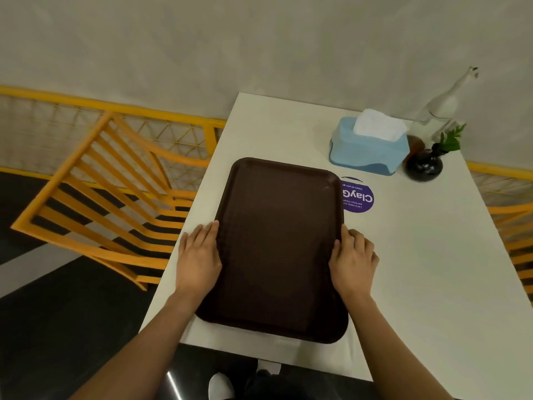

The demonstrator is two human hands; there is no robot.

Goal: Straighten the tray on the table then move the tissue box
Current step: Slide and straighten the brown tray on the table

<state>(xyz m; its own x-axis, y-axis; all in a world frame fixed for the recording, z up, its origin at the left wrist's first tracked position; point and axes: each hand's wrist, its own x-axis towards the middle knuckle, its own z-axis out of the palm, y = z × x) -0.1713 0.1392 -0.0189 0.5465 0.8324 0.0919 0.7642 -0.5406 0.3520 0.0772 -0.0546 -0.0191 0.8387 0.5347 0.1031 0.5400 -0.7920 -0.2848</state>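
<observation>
- Seen from above: a white table (pixel 403 255) filling the middle and right of the frame, pushed against a pale wall at the top.
- Dark brown tray (pixel 277 249) lying flat in the centre of the frame, long side running away from the viewer, slightly skewed to the table's edges, near corner reaching the table's near edge.
- Left hand (pixel 199 255) at centre left, palm down, fingers straight and close together, flat along the tray's left rim; touching the rim, not wrapped around it.
- Right hand (pixel 353 261) at centre right, fingers loosely curled against the tray's right rim, thumb lying on the rim's top edge; a light hold on the edge rather than a closed grip.
- Both bare forearms coming up from the bottom corners of the frame.
- Blue tissue box (pixel 367 148) at upper right, on the table beyond the tray's far right corner and apart from it, white tissue standing out of the top.
- Round purple sticker (pixel 359 197) on the table between tray and box, partly covered by the tray's right rim.
- Black round vase (pixel 424 166) with a green sprig, just right of the box.
- Clear glass bottle (pixel 444 108) behind the vase, by the wall.
- Yellow slatted chair (pixel 101 203) at left, beside the table, over a dark floor.
- Yellow railing (pixel 86 102) with mesh panel behind the chair.
</observation>
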